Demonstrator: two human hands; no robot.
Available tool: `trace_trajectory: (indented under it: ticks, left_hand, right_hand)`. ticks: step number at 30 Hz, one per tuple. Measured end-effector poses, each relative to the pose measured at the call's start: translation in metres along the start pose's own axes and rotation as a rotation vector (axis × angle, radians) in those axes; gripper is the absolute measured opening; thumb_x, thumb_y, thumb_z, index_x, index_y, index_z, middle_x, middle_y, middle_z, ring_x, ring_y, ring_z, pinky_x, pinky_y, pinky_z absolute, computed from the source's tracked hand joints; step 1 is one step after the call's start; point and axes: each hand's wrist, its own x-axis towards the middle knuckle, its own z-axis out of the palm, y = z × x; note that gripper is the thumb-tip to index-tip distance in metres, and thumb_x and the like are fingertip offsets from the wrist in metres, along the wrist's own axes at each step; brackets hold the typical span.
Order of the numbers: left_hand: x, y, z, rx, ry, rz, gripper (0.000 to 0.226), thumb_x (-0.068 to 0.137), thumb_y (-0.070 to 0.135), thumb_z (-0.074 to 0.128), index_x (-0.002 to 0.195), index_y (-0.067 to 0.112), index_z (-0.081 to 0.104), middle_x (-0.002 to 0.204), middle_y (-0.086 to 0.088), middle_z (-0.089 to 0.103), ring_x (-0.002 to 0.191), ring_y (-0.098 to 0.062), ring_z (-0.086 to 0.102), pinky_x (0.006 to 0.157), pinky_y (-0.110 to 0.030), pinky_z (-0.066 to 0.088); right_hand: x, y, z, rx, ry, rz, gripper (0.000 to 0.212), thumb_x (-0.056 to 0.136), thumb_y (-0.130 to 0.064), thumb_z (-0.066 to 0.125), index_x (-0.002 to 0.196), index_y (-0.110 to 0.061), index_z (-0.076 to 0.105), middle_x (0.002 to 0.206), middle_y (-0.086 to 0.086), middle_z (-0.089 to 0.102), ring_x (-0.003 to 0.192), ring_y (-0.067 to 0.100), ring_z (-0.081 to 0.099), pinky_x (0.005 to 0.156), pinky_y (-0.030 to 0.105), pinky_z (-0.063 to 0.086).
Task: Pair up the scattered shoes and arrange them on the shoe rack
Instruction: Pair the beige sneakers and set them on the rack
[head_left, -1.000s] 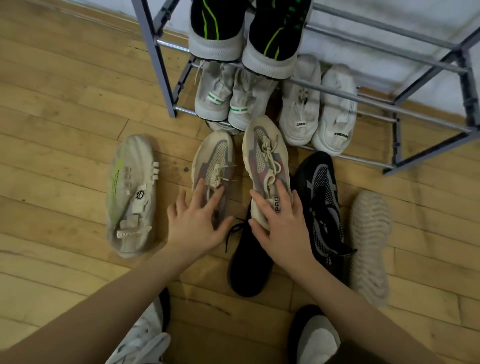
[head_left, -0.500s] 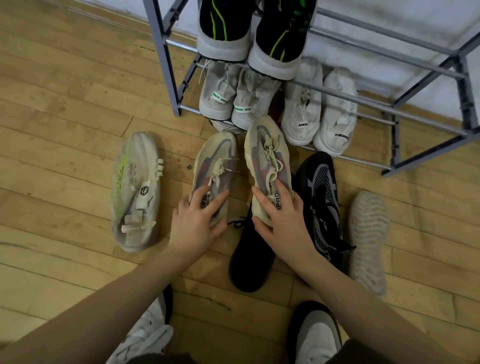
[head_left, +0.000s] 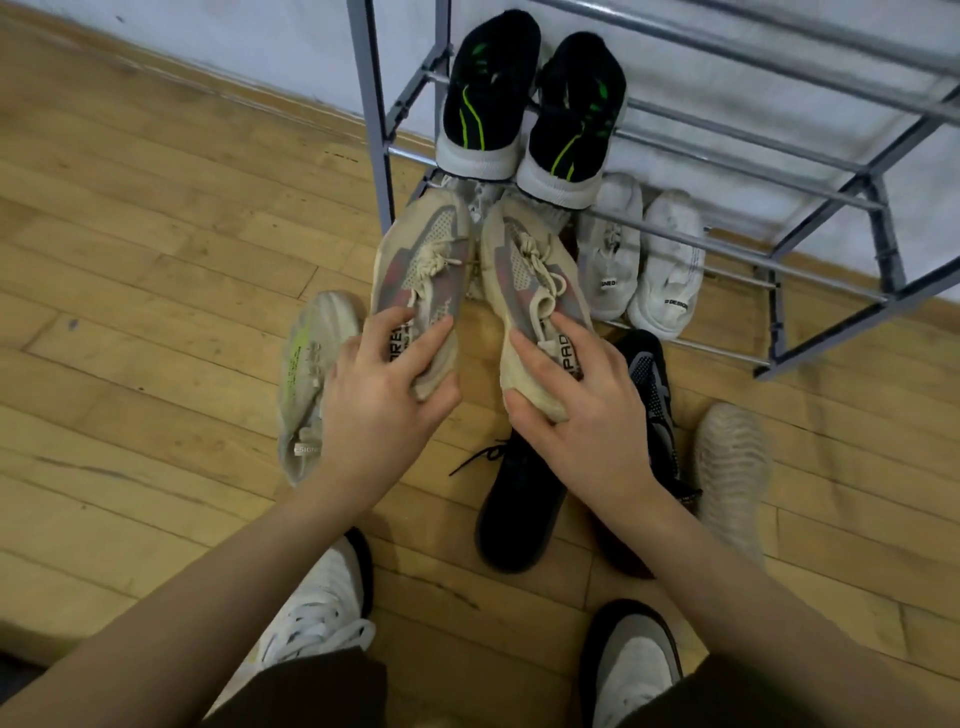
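Note:
My left hand (head_left: 382, 395) grips the heel of a beige and grey sneaker (head_left: 421, 260), and my right hand (head_left: 576, 410) grips the heel of its matching sneaker (head_left: 530, 265). Both shoes are lifted side by side, toes pointing at the grey metal shoe rack (head_left: 371, 104). A black pair with green stripes (head_left: 530, 119) sits on the rack's upper bar. A white pair (head_left: 639, 260) rests on the lowest level. Another light pair behind the lifted sneakers is mostly hidden.
On the wooden floor lie a pale sneaker with a yellow-green stripe (head_left: 304, 364), a black shoe (head_left: 519, 509), a black and grey mesh shoe (head_left: 652, 384) and an upturned beige shoe (head_left: 730, 467). My own feet in white shoes (head_left: 322, 618) are at the bottom.
Both hands have closed on the beige sneakers' heels and lifted them off the floor, forward toward the rack. The view has moved closer.

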Motion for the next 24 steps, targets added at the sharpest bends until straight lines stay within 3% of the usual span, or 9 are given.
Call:
trace_trajectory:
  ticks: [11, 15, 24]
  left_hand:
    - [0.022, 0.025, -0.059, 0.010, 0.074, 0.025, 0.039, 0.083, 0.045, 0.053, 0.116, 0.027, 0.064, 0.129, -0.001, 0.051, 0.100, -0.032, 0.058, 0.073, -0.049, 0.051]
    - [0.027, 0.038, -0.075, 0.039, 0.123, 0.041, 0.037, 0.085, 0.044, 0.053, 0.117, 0.027, 0.063, 0.130, -0.001, 0.050, 0.094, -0.033, 0.060, 0.068, -0.048, 0.052]
    - [0.057, 0.083, -0.072, 0.076, 0.146, 0.172, 0.036, 0.085, 0.047, 0.053, 0.113, 0.028, 0.066, 0.124, -0.001, 0.056, 0.096, -0.032, 0.059, 0.063, -0.045, 0.053]
  right_hand:
    - [0.043, -0.026, -0.045, 0.144, 0.056, 0.031, 0.041, 0.079, -0.045, 0.054, 0.115, -0.028, 0.066, 0.121, 0.006, 0.060, 0.103, 0.032, 0.059, 0.076, 0.047, 0.053]
    - [0.055, -0.036, -0.062, 0.176, 0.079, 0.019, 0.043, 0.080, -0.046, 0.052, 0.116, -0.028, 0.066, 0.122, 0.006, 0.059, 0.104, 0.034, 0.058, 0.076, 0.048, 0.053]
    - [0.056, -0.020, -0.112, 0.089, 0.178, 0.073, 0.042, 0.081, -0.047, 0.052, 0.116, -0.030, 0.065, 0.123, 0.005, 0.058, 0.106, 0.031, 0.056, 0.078, 0.048, 0.051]
